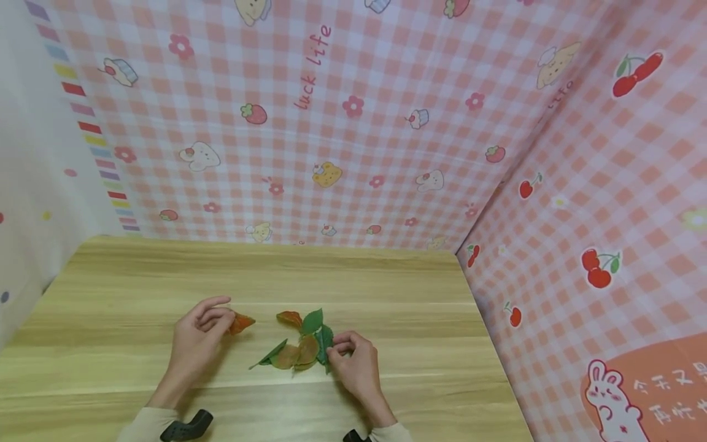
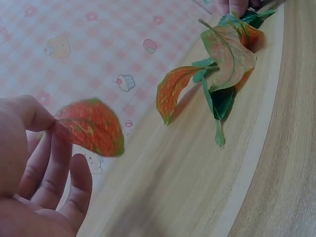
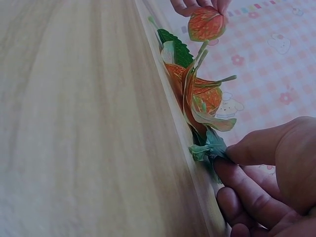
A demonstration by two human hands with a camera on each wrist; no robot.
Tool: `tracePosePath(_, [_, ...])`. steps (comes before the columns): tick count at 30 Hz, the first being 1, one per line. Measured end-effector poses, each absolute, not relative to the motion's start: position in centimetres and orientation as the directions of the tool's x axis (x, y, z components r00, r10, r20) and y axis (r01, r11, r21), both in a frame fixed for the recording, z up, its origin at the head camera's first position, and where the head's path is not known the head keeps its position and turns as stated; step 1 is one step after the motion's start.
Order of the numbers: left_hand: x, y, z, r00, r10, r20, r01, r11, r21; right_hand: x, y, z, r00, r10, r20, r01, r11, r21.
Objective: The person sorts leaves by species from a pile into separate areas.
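Leaves [image 1: 298,356] in green, orange and brown lay in a loose, overlapping cluster on a table [image 1: 409,313], between a person's two hands. Nearest were two pale sleeves [image 1: 148,425], a dark device [image 1: 188,426] at the left cuff. Beyond them, the right hand [image 1: 356,362] reached the cluster's right edge, its grip narrow, thumb and finger pinching a green leaf [image 3: 213,143]. Well apart from the cluster, the left hand [image 1: 201,328] kept an equally narrow grip on the end of one orange leaf [image 2: 94,127], held up off the surface. Light, streaky wood grain ran across the tabletop to its far edge. To the right rose a pink-checked wall [image 1: 552,245] printed with cherries and a white rabbit; to the left, a whitish wall [image 1: 38,153] with coloured dots. Farthest stood the back wall [image 1: 309,147], pink-and-white gingham with strawberries, cupcakes, flowers and the words "luck life", a multicoloured striped border down its left side.
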State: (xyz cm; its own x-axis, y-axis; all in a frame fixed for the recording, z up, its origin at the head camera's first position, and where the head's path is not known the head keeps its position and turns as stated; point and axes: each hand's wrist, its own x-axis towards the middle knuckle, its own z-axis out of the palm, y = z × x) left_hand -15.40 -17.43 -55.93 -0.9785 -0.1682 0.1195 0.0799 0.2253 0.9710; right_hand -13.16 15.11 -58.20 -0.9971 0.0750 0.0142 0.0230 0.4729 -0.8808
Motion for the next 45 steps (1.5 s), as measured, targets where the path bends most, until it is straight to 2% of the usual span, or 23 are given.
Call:
tracePosePath(3, [-15.4,-17.6,-56.0,-0.979,-0.168,0.116,0.077,0.221,0.972,-13.2,15.1,-58.2,-0.997,0.072,0.013,0.022,0.470,-0.883])
tracePosePath(9, [-15.3,-18.0,-56.2,-0.977,-0.209,0.026,-0.007,0.154,0.988,-13.0,14.9,-58.4,-0.997,0.071,0.001,0.032,0.466,-0.884])
tracePosePath(13, [-15.2,-18.4,-56.2,-0.971,-0.237,-0.013,-0.054,0.165,0.985,-12.8,14.8,-58.5,-0.997,0.072,-0.011,0.043,0.461,-0.886])
tracePosePath(21, [-15.7,-19.3,-56.6,-0.956,-0.284,0.074,0.005,0.237,0.971,-12.6,14.8,-58.5,-0.997,0.077,0.004,0.032,0.455,-0.890])
tracePosePath(29, [-16.0,-20.8,-56.3,-0.921,-0.375,0.108,-0.016,0.314,0.949,-12.9,14.9,-58.3,-0.998,0.067,0.011,0.021,0.460,-0.888])
tracePosePath(45, [-16.6,-25.9,-56.1,-0.940,-0.326,0.102,-0.033,0.385,0.922,-13.2,15.0,-58.2,-0.999,0.046,0.015,0.009,0.485,-0.875])
